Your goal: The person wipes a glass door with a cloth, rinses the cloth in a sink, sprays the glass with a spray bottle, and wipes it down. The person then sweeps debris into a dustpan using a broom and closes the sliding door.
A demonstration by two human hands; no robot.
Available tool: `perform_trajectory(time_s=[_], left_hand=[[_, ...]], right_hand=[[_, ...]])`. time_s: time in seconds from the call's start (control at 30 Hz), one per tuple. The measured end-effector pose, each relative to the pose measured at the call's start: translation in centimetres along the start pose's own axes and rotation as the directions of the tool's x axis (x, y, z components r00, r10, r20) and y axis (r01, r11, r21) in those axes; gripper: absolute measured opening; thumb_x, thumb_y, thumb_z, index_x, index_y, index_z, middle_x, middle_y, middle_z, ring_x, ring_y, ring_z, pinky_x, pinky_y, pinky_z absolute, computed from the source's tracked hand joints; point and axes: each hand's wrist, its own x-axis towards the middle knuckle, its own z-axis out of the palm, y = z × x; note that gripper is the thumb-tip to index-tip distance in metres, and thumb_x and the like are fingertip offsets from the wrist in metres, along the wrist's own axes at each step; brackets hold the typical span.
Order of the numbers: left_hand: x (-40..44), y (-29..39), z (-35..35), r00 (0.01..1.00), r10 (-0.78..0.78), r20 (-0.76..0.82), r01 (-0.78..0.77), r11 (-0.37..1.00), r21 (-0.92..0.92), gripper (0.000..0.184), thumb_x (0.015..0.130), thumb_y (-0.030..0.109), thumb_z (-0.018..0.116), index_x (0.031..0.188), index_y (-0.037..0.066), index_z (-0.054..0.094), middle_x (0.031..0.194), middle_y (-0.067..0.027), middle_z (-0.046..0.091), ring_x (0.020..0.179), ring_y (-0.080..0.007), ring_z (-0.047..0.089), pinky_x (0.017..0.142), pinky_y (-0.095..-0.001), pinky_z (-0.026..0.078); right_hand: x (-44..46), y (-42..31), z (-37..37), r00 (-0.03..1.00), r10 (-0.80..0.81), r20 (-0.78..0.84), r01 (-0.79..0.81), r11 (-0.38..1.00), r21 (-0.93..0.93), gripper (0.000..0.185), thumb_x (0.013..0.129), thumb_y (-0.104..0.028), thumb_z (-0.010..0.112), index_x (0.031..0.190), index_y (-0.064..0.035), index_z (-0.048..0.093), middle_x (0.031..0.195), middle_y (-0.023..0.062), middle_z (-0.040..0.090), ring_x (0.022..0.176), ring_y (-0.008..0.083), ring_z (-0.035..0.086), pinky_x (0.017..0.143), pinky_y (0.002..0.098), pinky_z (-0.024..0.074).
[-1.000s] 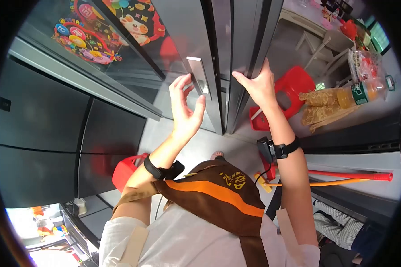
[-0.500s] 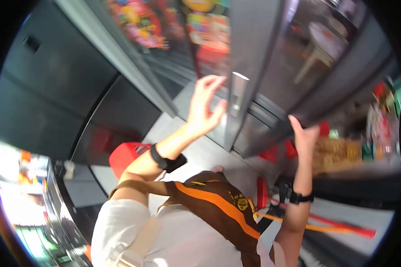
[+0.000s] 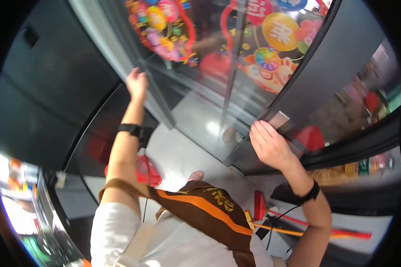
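Note:
My left hand (image 3: 137, 84) is closed against the grey door frame (image 3: 149, 95) on the left, fingers curled at its edge. To the right, my right hand (image 3: 271, 146) lies over the handle (image 3: 279, 119) of a dark-framed sliding glass door (image 3: 307, 80). Its fingers are together and bent at the door's edge, and they cover the lower part of the handle. Colourful stickers (image 3: 280, 33) decorate the glass between my hands. Both wrists wear black bands.
Dark panels (image 3: 35, 93) stand on the left. A red plastic thing (image 3: 149, 171) is on the light floor near my foot (image 3: 196, 175). On the right are a red broom-like head (image 3: 259, 204), red and orange poles (image 3: 343, 233), and several bottles (image 3: 365, 167) seen through glass.
The handled door edge now stands farther right, and more stickered glass shows. My left hand went left to the frame. My right hand shifted from the far door edge to the handle.

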Motion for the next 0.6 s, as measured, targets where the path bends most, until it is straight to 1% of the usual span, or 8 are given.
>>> perform_trajectory(time_s=[0.03, 0.1, 0.13, 0.2, 0.27, 0.33, 0.47, 0.6], left_hand=[[3.6, -3.9, -0.5, 0.999, -0.034, -0.004, 0.034, 0.999, -0.022, 0.045, 0.080, 0.005, 0.055, 0.124, -0.006, 0.046, 0.080, -0.0064, 0.061, 0.064, -0.0133, 0.056, 0.061, -0.0263, 0.048], [8.2, -8.7, -1.0, 0.998, -0.040, -0.040, 0.043, 0.997, 0.066, 0.046, 0.081, 0.009, 0.057, 0.123, -0.007, 0.047, 0.105, -0.0144, 0.061, 0.095, -0.0180, 0.059, 0.083, -0.0276, 0.046], [8.6, -8.5, -1.1, 0.998, -0.065, -0.024, 0.066, 0.997, 0.041, 0.046, 0.081, 0.010, 0.058, 0.122, -0.007, 0.048, 0.111, -0.0171, 0.060, 0.102, -0.0205, 0.058, 0.087, -0.0288, 0.044], [9.2, -8.0, -1.6, 0.997, -0.071, -0.004, 0.071, 0.993, 0.089, 0.044, 0.083, 0.014, 0.057, 0.121, -0.007, 0.049, 0.112, -0.0166, 0.060, 0.104, -0.0210, 0.057, 0.088, -0.0294, 0.044], [10.5, -8.3, -0.8, 0.997, -0.074, 0.027, 0.072, 0.995, 0.073, 0.043, 0.084, 0.018, 0.056, 0.119, -0.007, 0.051, 0.112, -0.0169, 0.060, 0.103, -0.0214, 0.057, 0.088, -0.0298, 0.044], [12.0, -8.6, 1.1, 0.996, -0.074, 0.058, 0.071, 0.996, 0.050, 0.043, 0.085, 0.021, 0.054, 0.118, -0.007, 0.052, 0.112, -0.0173, 0.060, 0.103, -0.0217, 0.057, 0.087, -0.0303, 0.044], [11.5, -6.6, 3.3, 0.988, -0.039, -0.151, 0.047, 0.997, 0.053, 0.041, 0.087, 0.028, 0.048, 0.102, -0.007, 0.061, 0.093, -0.0213, 0.065, 0.088, -0.0303, 0.063, 0.079, -0.0376, 0.048], [12.8, -8.2, 3.5, 0.980, 0.051, -0.190, -0.028, 0.992, 0.122, 0.040, 0.086, 0.027, 0.045, 0.101, -0.007, 0.061, 0.094, -0.0244, 0.064, 0.091, -0.0354, 0.062, 0.080, -0.0400, 0.047]], right_hand=[[0.4, 0.7, 1.2, 0.999, 0.039, 0.036, -0.038, 0.999, -0.012, 0.026, 0.073, -0.015, 0.052, 0.092, -0.0003, 0.062, 0.103, 0.0142, 0.060, 0.104, 0.0262, 0.054, 0.096, 0.0373, 0.0398], [-0.3, 1.2, 2.8, 0.981, -0.189, 0.051, 0.194, 0.975, -0.112, 0.028, 0.072, -0.019, 0.051, 0.091, -0.0016, 0.062, 0.103, 0.0112, 0.060, 0.102, 0.0237, 0.053, 0.097, 0.0355, 0.0372], [-0.3, 1.2, 2.9, 0.982, -0.178, 0.066, 0.184, 0.978, -0.099, 0.028, 0.072, -0.019, 0.051, 0.091, -0.0016, 0.062, 0.103, 0.0112, 0.060, 0.102, 0.0237, 0.053, 0.097, 0.0355, 0.0372], [-1.2, 0.8, 1.6, 0.973, -0.188, 0.136, 0.205, 0.972, -0.118, 0.027, 0.074, -0.020, 0.050, 0.091, -0.0026, 0.062, 0.101, 0.0081, 0.059, 0.101, 0.0205, 0.052, 0.096, 0.0345, 0.0374], [-2.8, 0.4, 2.0, 0.984, -0.153, 0.086, 0.159, 0.985, -0.072, 0.026, 0.075, -0.020, 0.051, 0.093, -0.0040, 0.062, 0.100, 0.0068, 0.059, 0.100, 0.0195, 0.052, 0.095, 0.0333, 0.0374], [-2.9, 0.3, 1.4, 0.980, -0.175, 0.098, 0.193, 0.956, -0.222, 0.026, 0.076, -0.020, 0.051, 0.094, -0.0053, 0.062, 0.101, 0.0067, 0.059, 0.099, 0.0197, 0.052, 0.094, 0.0326, 0.0378], [-3.8, -0.2, 1.1, 0.960, -0.107, 0.258, 0.154, 0.973, -0.170, 0.031, 0.076, -0.019, 0.050, 0.100, -0.0026, 0.060, 0.104, 0.0079, 0.059, 0.103, 0.0198, 0.051, 0.095, 0.0314, 0.0384], [-3.8, -0.6, 0.4, 0.972, -0.028, 0.234, 0.068, 0.984, -0.163, 0.023, 0.076, -0.020, 0.053, 0.091, -0.0058, 0.061, 0.101, 0.0083, 0.060, 0.099, 0.0206, 0.053, 0.095, 0.0324, 0.0375]])
